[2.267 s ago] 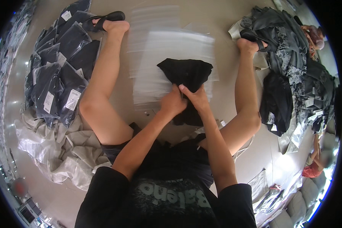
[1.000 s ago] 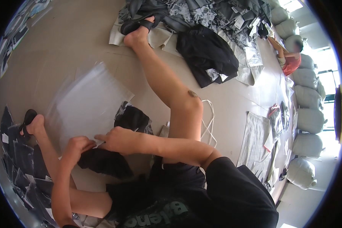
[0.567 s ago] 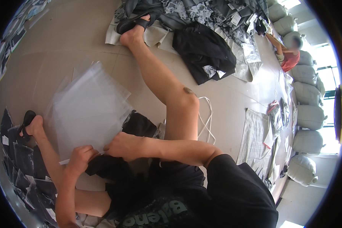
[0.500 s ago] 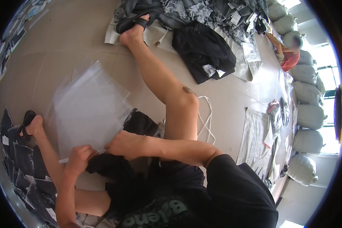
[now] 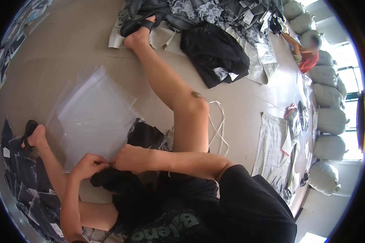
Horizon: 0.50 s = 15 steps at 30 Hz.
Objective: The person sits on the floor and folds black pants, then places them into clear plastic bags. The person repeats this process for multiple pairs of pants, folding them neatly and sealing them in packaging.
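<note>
My left hand (image 5: 88,165) is closed, thumb and forefinger pinched together at the near edge of a stack of clear plastic bags (image 5: 95,109). Knuckles up, my right hand (image 5: 129,158) is also closed, and its fingertips meet those of the left. Whatever lies between the fingers is too small to make out. The bags lie fanned on the floor between my legs. Below my hands a black cloth (image 5: 113,180) lies against my lap. Another black piece of cloth (image 5: 147,135) sits beyond my right hand, partly under the bags.
Bagged dark garments (image 5: 26,166) lie at the left. A black garment (image 5: 215,50) and a heap of grey patterned clothing (image 5: 215,12) lie at the far side. White cord (image 5: 219,129) and a woven sheet (image 5: 267,141) are right of my knee. A person (image 5: 309,60) sits near stuffed sacks (image 5: 330,121).
My left hand has moved slightly right and up, so its fingertips now meet the right hand's. The right hand has shifted slightly left. The upper bags lie a little differently.
</note>
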Available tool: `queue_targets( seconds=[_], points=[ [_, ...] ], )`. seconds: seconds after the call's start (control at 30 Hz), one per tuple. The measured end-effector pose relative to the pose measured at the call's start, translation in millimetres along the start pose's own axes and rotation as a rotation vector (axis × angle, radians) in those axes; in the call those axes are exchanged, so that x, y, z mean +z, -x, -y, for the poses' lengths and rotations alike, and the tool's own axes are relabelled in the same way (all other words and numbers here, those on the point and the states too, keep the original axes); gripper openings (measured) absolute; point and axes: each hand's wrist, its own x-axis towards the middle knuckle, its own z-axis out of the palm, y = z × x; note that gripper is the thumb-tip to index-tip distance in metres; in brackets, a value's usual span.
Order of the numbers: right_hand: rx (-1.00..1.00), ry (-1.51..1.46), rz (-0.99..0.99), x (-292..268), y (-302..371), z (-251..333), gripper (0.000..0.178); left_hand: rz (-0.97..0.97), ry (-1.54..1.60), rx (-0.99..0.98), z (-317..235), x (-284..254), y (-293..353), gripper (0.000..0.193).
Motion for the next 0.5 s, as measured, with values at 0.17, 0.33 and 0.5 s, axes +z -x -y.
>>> queue_targets(
  seconds=[0.17,0.33,0.5],
  points=[
    [0.006,-0.002,0.036,1,-2,2,0.027,0.018,-0.040,-0.001,-1,4,0,0.014],
    [0.029,-0.005,0.093,1,-4,7,0.021,0.000,-0.226,0.096,-17,10,7,0.016],
    [0.039,0.019,0.239,-1,-9,12,0.036,-0.008,-0.223,-0.015,23,14,9,0.016]
  ],
)
